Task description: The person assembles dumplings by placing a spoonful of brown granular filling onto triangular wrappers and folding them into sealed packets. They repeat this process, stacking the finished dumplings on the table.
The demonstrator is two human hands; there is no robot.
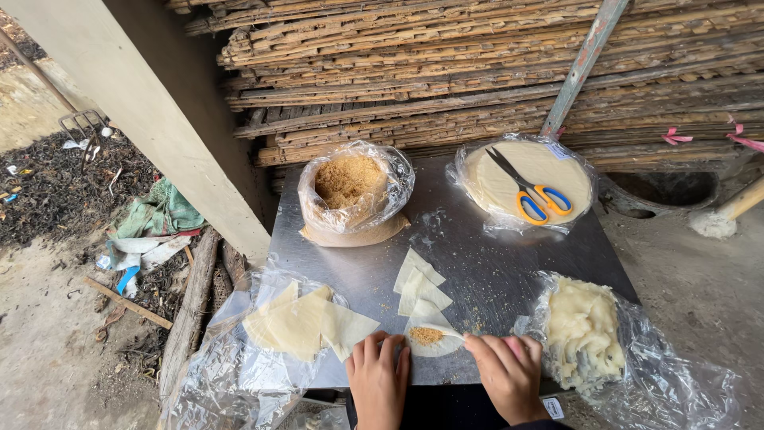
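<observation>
Two hands' fingers pressed together, flat, flanking and touching the crumb-topped wrapper between left hand and right hand.

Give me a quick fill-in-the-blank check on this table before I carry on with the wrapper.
1. The scissors with orange and blue handles lie on a stack of ____ sheets in plastic.
2. The left hand and right hand touch a wrapper topped with brown ____.
3. The open bag of crumbs stands at the table's ____ left corner.

Missing words: round; crumbs; far
</observation>
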